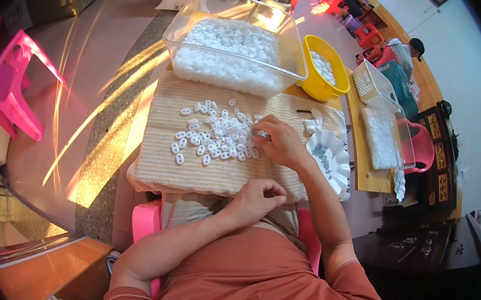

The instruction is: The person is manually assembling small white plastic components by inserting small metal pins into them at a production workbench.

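Note:
Many small white oval plastic pieces with two holes [200, 150] lie loose on a striped beige cloth [153, 118] covering the work surface before me. My right hand [279, 140] is at the right edge of this pile, its fingers curled together. A bit of something pale shows at its fingertips, too small to name. Nearer my body, my left hand [258, 198] hovers by the cloth's front edge. Its thumb and fingertips are pinched together, and whatever they hold is hidden. Right of my right hand sits a fluted white plate [340, 160] with small dark grey bits.
Behind the pile stands a clear plastic bin [226, 64] of white pieces, beside a yellow tub [341, 87]. A white basket [374, 82] and another filled container [381, 136] stand on a table at right. A pink stool [15, 96] is at left. Other people sit farther back.

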Demonstrator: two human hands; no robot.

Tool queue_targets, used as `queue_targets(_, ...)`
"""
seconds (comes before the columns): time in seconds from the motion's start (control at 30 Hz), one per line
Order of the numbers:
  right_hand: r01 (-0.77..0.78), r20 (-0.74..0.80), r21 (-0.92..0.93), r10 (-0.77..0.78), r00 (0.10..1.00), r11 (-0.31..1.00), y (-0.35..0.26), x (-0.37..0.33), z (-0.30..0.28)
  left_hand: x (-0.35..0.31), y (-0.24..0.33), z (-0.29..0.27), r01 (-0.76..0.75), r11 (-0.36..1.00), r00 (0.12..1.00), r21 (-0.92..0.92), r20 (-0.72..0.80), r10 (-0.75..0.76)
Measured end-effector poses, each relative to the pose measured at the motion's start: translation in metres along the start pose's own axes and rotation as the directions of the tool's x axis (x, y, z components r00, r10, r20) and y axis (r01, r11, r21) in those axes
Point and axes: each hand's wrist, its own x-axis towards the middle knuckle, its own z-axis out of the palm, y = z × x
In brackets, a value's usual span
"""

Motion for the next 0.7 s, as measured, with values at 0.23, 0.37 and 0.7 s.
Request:
queue_targets(0.23, -0.005, 0.144, 0.082, -0.007, 0.990, 0.997, 0.013, 0.000, 0.003, 0.001, 0.000, 0.000, 0.009, 1.000, 1.000, 0.009, 0.000, -0.009)
queue_targets(0.37, 0.018, 0.135, 0.094, -0.030, 0.990, 0.995, 0.019, -0.001, 0.003, 0.001, 0.001, 0.000, 0.014, 1.000, 1.000, -0.002, 0.005, -0.014)
queue_targets(0.7, 0.029, 0.199, -0.035, -0.021, 0.980, 0.999, 0.003, 0.017, 0.000, -0.001, 0.003, -0.002, -0.002, 1.000, 1.000, 0.021, -0.004, 0.002)
